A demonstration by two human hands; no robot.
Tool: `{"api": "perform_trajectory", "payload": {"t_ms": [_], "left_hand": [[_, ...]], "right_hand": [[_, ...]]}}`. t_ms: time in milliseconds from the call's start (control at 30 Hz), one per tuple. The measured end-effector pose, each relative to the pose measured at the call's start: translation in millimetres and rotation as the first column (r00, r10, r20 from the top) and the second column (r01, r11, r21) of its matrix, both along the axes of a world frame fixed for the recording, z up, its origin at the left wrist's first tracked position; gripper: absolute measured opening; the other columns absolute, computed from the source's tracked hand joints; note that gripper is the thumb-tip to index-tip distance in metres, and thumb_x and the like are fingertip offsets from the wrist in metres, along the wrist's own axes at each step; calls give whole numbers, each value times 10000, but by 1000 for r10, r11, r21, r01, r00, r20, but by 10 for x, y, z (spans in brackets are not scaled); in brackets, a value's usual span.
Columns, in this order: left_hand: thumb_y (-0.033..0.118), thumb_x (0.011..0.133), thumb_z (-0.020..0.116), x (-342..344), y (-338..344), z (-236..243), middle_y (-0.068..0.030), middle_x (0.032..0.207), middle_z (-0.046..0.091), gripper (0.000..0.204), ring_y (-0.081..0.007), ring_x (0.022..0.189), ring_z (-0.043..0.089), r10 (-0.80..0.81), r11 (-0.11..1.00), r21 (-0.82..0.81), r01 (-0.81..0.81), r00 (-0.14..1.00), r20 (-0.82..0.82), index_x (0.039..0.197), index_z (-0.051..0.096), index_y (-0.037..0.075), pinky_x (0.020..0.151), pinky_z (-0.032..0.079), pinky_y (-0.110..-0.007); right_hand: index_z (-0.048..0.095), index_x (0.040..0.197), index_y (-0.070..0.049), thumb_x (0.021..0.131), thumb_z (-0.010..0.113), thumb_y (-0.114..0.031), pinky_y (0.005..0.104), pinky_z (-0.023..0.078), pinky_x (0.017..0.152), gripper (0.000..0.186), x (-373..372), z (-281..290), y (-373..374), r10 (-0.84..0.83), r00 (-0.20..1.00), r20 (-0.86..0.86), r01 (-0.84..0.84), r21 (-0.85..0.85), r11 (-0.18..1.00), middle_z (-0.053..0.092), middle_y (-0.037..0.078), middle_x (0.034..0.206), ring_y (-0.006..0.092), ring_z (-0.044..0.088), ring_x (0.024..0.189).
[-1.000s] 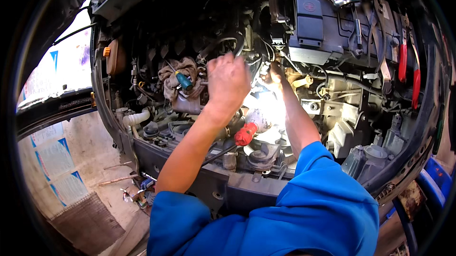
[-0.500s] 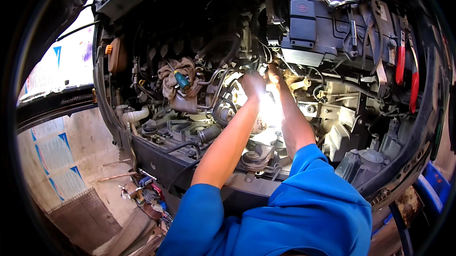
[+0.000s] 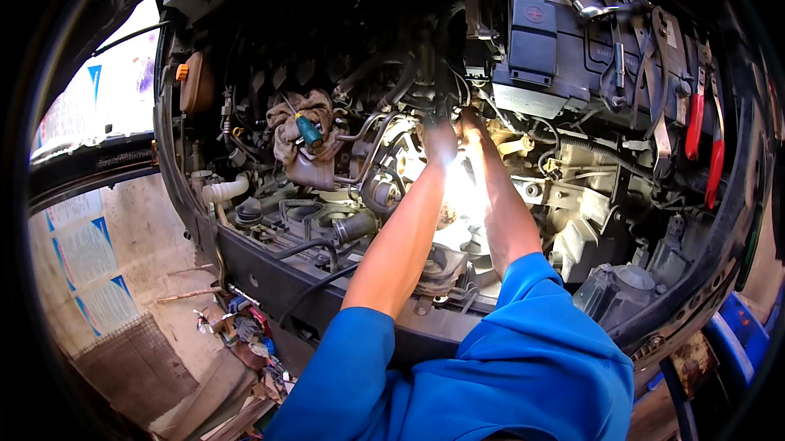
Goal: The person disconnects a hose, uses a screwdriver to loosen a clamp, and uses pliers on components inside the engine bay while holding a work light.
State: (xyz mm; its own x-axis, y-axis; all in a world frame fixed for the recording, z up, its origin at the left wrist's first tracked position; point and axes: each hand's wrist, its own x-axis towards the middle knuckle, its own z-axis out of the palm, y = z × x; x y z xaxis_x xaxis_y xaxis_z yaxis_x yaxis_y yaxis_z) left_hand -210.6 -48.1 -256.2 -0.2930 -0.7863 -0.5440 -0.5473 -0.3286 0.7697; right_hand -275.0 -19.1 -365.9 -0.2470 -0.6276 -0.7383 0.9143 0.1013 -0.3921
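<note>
Left hand: the left hand [image 3: 439,143] is deep in the middle of a car's engine [image 3: 384,192], slightly blurred, its back toward the viewer; its fingers are hidden against a dark part [image 3: 441,104], so I cannot tell whether they grip it.
Right hand: the right hand [image 3: 472,126] is just beside the left, the fingers partly visible and bent; how far open they are, and what they hold, I cannot tell.
Arms: both bare forearms reach up from blue sleeves [image 3: 335,371], with a strong white glare between them.
Engine: it fills the centre, a dusty tangle of pipes and hoses behind the dark front crossbar [image 3: 253,279].
Left of the hands: a green-handled screwdriver [image 3: 309,130] rests on a crumpled brown rag [image 3: 286,126].
Battery: to the upper right, the dark battery [image 3: 523,98] carries a shiny ratchet [image 3: 593,12] and other metal tools; red-handled pliers [image 3: 695,126] lie at its right.
Far left: a brown tank with an orange cap [image 3: 181,72].
Room: at lower left, posters [image 3: 86,241] edged in blue, a brown mat [image 3: 135,367] and jumbled clutter [image 3: 245,331] on the pale floor [image 3: 176,302].
</note>
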Motion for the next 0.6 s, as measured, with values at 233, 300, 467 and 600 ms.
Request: {"api": "perform_trajectory", "payload": {"t_ms": [233,300,467,600], "left_hand": [[462,926,518,206,-85,-293,-59,802,608,381,-159,572,592,215,974,139,-181,931,-294,1006,595,97,391,414,-287],[450,940,483,327,-101,-421,-49,776,611,360,-158,568,583,282,951,216,-221,905,-318,976,595,110,393,393,-281],[381,980,384,-56,38,-84,-46,720,624,353,-181,570,570,423,835,501,-228,848,-320,932,608,113,467,412,-288],[391,942,511,-227,131,215,-23,669,539,285,-153,530,513,435,813,555,-179,819,-373,903,604,124,469,390,-261]], "right_hand": [[502,1127,59,929,367,-443,509,443,685,557,15,234,-29,146,987,66,-154,147,977,558,280,1112,349,505,865],[531,1114,36,848,468,-140,430,387,486,325,44,326,-3,224,974,24,-226,145,963,591,200,953,265,465,624],[617,989,-27,870,630,-202,327,470,579,212,-127,-166,263,-83,995,-54,73,-173,982,634,97,812,197,572,661],[622,1018,-32,878,641,-204,330,542,647,222,-268,-118,487,32,981,-193,-64,-159,985,664,102,862,203,643,697]]}}
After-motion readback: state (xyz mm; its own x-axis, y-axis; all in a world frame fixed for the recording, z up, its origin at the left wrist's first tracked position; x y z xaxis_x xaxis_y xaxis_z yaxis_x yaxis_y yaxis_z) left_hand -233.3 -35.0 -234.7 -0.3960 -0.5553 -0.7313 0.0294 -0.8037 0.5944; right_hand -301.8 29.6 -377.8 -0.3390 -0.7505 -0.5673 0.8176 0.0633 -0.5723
